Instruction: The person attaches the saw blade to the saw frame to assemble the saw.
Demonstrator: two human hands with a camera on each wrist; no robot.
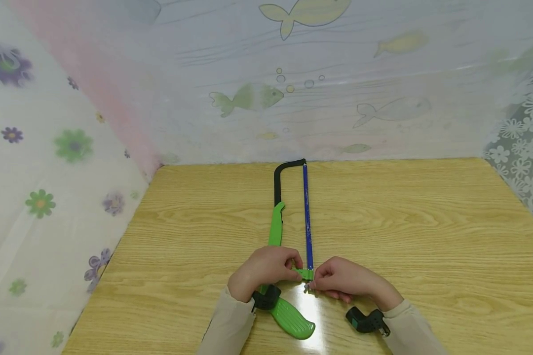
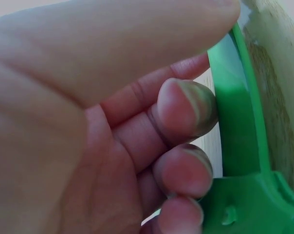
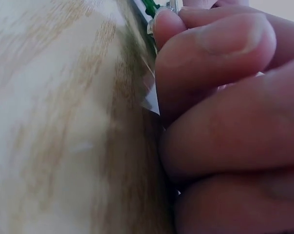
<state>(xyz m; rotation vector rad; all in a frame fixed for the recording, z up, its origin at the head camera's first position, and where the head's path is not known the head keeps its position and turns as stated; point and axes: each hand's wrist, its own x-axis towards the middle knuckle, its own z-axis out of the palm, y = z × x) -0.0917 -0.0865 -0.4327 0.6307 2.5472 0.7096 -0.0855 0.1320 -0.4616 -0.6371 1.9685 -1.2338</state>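
Note:
A hacksaw with a green handle [image 1: 293,319], black front frame [image 1: 277,185] and blue blade [image 1: 308,217] lies on the wooden table, blade side to the right. My left hand [image 1: 266,268] reaches over the frame and pinches the green blade holder [image 1: 304,273] at the blade's near end. In the left wrist view the fingers are curled beside the green frame [image 2: 237,112]. My right hand [image 1: 351,278] pinches the small metal wing nut [image 1: 307,287] just below that holder. The right wrist view shows its curled fingers [image 3: 215,53] close to the tabletop, the nut mostly hidden.
The wood-grain tabletop [image 1: 426,222] surrounds the saw. Behind it hangs a pale sheet with fish drawings [image 1: 395,108], and a flowered sheet [image 1: 40,162] is on the left. A black wrist camera [image 1: 365,320] sits low beside the right sleeve.

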